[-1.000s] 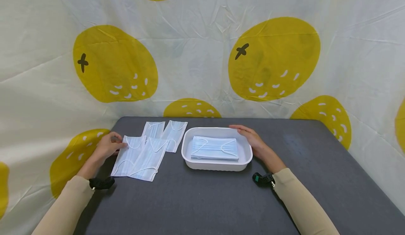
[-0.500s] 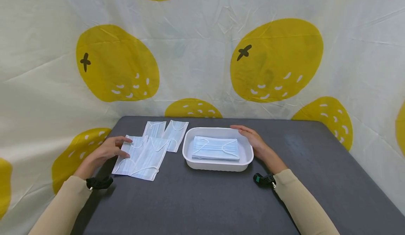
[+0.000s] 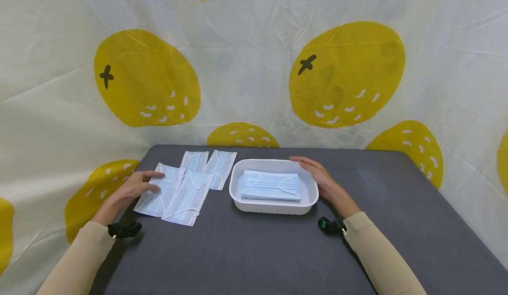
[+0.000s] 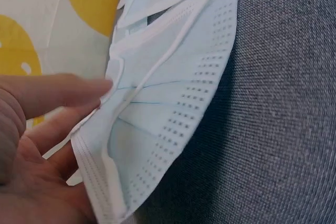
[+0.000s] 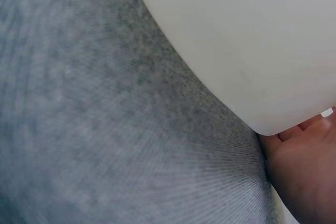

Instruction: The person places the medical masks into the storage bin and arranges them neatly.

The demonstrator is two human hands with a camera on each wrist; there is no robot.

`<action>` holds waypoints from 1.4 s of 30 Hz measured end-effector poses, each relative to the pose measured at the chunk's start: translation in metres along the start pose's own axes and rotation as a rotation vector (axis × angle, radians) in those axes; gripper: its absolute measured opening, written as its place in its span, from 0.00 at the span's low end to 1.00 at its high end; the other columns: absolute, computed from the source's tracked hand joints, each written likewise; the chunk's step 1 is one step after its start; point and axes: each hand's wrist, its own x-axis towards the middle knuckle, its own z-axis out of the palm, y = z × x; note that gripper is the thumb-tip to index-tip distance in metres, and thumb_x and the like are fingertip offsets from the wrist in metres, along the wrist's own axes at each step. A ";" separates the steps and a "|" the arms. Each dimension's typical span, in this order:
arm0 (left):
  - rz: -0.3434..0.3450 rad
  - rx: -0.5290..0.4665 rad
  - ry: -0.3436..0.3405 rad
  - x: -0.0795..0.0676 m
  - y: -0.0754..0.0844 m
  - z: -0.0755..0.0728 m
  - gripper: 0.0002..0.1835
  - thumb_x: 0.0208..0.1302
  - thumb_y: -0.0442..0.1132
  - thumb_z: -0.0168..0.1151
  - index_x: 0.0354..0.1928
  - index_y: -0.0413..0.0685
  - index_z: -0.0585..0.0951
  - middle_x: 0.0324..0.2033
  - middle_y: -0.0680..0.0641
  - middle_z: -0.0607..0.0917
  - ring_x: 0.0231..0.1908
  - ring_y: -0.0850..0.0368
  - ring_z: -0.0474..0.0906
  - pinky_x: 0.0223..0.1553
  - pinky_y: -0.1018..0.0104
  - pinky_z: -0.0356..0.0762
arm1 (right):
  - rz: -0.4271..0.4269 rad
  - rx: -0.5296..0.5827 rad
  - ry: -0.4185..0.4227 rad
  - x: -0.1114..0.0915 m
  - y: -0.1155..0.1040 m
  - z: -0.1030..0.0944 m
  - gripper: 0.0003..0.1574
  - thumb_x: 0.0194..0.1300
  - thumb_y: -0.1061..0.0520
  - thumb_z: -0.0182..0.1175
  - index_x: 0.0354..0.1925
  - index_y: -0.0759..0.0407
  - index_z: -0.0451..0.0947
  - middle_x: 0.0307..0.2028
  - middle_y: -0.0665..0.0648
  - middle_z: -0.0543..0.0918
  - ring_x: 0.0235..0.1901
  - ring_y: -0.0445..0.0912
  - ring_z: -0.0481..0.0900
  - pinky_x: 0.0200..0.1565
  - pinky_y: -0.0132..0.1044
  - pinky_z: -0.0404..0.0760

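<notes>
My left hand (image 3: 132, 188) pinches the left edge of the leftmost pale blue face mask (image 3: 168, 188). In the left wrist view, the thumb (image 4: 58, 95) lies over that mask's edge with fingers beneath, and the mask bows up off the table. A second face mask (image 3: 186, 203) lies just right of it, partly overlapped. My right hand (image 3: 320, 179) rests against the right side of a white plastic tub (image 3: 274, 207), its fingers extended along the back right rim. Inside the tub lies a stack of face masks (image 3: 270, 188), ear loops on top. The right thumb is hidden.
Two more face masks (image 3: 194, 160) lie farther back, left of the tub. All stand on a dark grey table (image 3: 254, 251). A white curtain (image 3: 246, 79) with yellow fruit prints hangs behind the table and along its left side.
My left hand has shifted from the leftmost mask's upper left corner to its left edge. That mask has turned slightly, its near end swinging left. The right hand and tub stay put.
</notes>
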 end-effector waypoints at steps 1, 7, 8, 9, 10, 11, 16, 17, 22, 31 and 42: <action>-0.001 -0.007 -0.002 0.000 0.000 0.000 0.34 0.64 0.37 0.70 0.70 0.32 0.72 0.75 0.24 0.61 0.71 0.26 0.56 0.71 0.23 0.51 | 0.001 0.000 0.001 0.000 0.000 0.000 0.28 0.84 0.53 0.43 0.75 0.59 0.67 0.78 0.59 0.65 0.69 0.50 0.72 0.60 0.30 0.76; -0.034 0.000 -0.010 0.001 0.002 -0.002 0.46 0.57 0.42 0.76 0.76 0.37 0.66 0.78 0.24 0.53 0.74 0.25 0.51 0.71 0.23 0.49 | -0.003 0.011 0.005 -0.001 0.000 0.000 0.28 0.84 0.52 0.44 0.75 0.58 0.68 0.78 0.59 0.65 0.64 0.42 0.76 0.58 0.29 0.77; -0.037 0.002 -0.007 0.001 0.003 -0.002 0.47 0.56 0.41 0.77 0.76 0.37 0.66 0.78 0.24 0.52 0.73 0.25 0.51 0.71 0.23 0.49 | -0.004 0.016 0.004 -0.001 0.000 0.000 0.28 0.84 0.52 0.44 0.75 0.59 0.67 0.78 0.59 0.65 0.63 0.41 0.76 0.58 0.29 0.77; -0.038 0.001 -0.003 0.001 0.003 -0.002 0.48 0.55 0.39 0.77 0.77 0.37 0.65 0.78 0.23 0.51 0.72 0.25 0.52 0.71 0.24 0.50 | -0.005 0.020 0.004 -0.001 0.000 0.000 0.28 0.84 0.53 0.44 0.75 0.59 0.67 0.77 0.60 0.65 0.64 0.42 0.76 0.58 0.29 0.77; -0.040 -0.004 0.002 0.002 0.003 -0.003 0.49 0.53 0.36 0.76 0.77 0.37 0.64 0.78 0.23 0.50 0.72 0.26 0.52 0.71 0.24 0.50 | -0.003 0.023 0.003 0.000 0.000 0.000 0.28 0.84 0.53 0.44 0.75 0.59 0.67 0.77 0.60 0.66 0.65 0.44 0.75 0.58 0.29 0.77; -0.036 -0.006 0.009 0.002 0.003 -0.003 0.49 0.53 0.33 0.75 0.77 0.37 0.64 0.78 0.23 0.50 0.72 0.26 0.52 0.71 0.24 0.50 | -0.002 0.026 0.002 0.000 0.000 0.000 0.28 0.84 0.53 0.44 0.75 0.59 0.67 0.77 0.60 0.66 0.67 0.46 0.74 0.59 0.29 0.77; -0.013 -0.029 0.040 0.003 0.005 -0.005 0.48 0.53 0.27 0.72 0.77 0.38 0.64 0.79 0.25 0.49 0.75 0.24 0.45 0.71 0.21 0.44 | 0.005 0.012 0.007 0.000 0.000 -0.001 0.28 0.84 0.53 0.44 0.75 0.58 0.68 0.77 0.59 0.66 0.69 0.47 0.73 0.61 0.30 0.75; -0.002 -0.032 0.047 0.003 0.006 -0.005 0.47 0.53 0.27 0.72 0.77 0.38 0.64 0.79 0.25 0.49 0.76 0.24 0.43 0.71 0.20 0.41 | 0.007 0.010 0.009 0.000 0.000 -0.001 0.28 0.84 0.53 0.44 0.75 0.58 0.68 0.77 0.59 0.66 0.68 0.47 0.73 0.61 0.31 0.75; 0.038 -0.038 0.087 0.001 0.012 -0.008 0.46 0.55 0.26 0.70 0.77 0.38 0.64 0.78 0.26 0.53 0.77 0.24 0.41 0.70 0.18 0.36 | 0.013 0.010 0.010 0.000 -0.001 0.000 0.28 0.83 0.54 0.44 0.75 0.58 0.67 0.77 0.59 0.66 0.68 0.47 0.73 0.60 0.29 0.76; 0.074 -0.021 0.184 0.000 0.028 -0.012 0.47 0.59 0.30 0.71 0.79 0.41 0.61 0.80 0.28 0.51 0.76 0.26 0.45 0.72 0.21 0.42 | 0.015 0.015 0.009 0.000 -0.001 0.000 0.28 0.83 0.54 0.43 0.75 0.59 0.67 0.78 0.58 0.65 0.67 0.45 0.73 0.60 0.29 0.75; 0.135 0.042 0.256 -0.003 0.061 -0.010 0.42 0.63 0.35 0.70 0.78 0.47 0.65 0.75 0.30 0.64 0.61 0.36 0.67 0.57 0.57 0.74 | 0.011 0.033 0.001 0.000 0.000 0.000 0.28 0.83 0.55 0.44 0.75 0.60 0.67 0.78 0.59 0.65 0.62 0.40 0.76 0.59 0.29 0.76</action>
